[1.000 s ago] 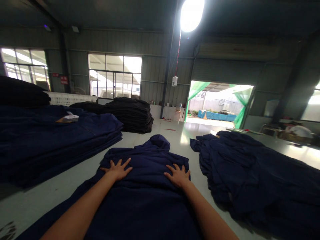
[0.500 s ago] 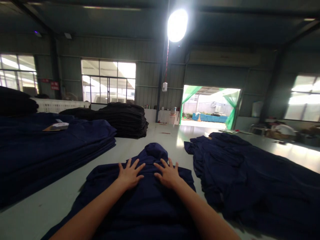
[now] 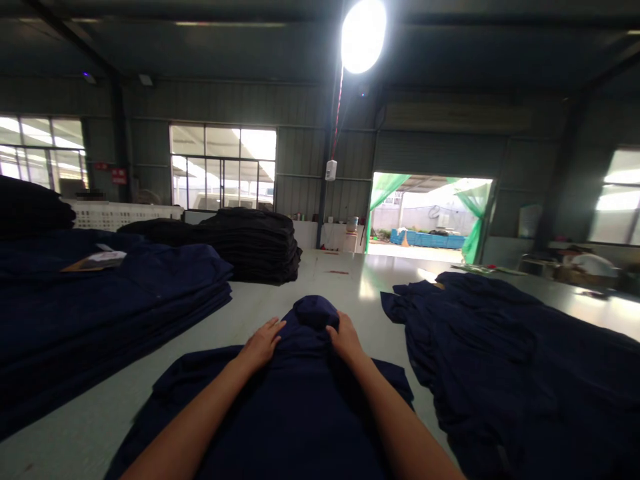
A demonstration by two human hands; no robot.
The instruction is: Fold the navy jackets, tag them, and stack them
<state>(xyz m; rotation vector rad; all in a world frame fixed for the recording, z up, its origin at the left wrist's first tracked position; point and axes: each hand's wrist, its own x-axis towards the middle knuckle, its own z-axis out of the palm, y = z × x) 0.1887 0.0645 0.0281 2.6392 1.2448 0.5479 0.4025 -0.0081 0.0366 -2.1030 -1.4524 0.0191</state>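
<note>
Two hands, left hand [image 3: 261, 345] and right hand [image 3: 344, 339], grip clenched on navy garment [image 3: 300, 400], folded stack [image 3: 115, 293] left, loose heap [image 3: 510, 360] right

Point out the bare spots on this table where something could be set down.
Bare table runs between the navy stack and the garment under both hands: left hand, right hand. More lies beyond the hood, before the black stack. The strip beside the loose pile is narrow.

Single head-worn view, facing forward and down, close over table [image 3: 90, 413]
</note>
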